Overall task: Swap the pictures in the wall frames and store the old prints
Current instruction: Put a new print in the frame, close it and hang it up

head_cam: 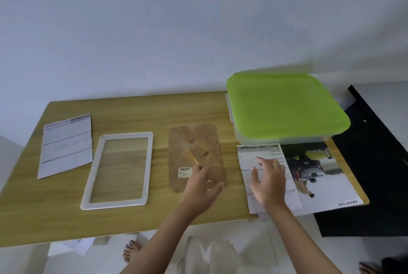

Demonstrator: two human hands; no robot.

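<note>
A white picture frame lies flat on the wooden table, and the wood shows through its pane. Right of it lies the brown backing board with a fold-out stand and a barcode label. My left hand is over the board's lower right part, fingers toward the stand and thumb spread; it is blurred. At the table's right end lies a large car print with a pale printed sheet on top. My right hand hovers over that sheet with its fingers spread. Another printed sheet lies far left.
A clear storage box with a green lid, shut, stands at the table's back right, just behind the prints. A black surface adjoins the table on the right. A pale wall rises behind. My feet and loose paper are on the floor below.
</note>
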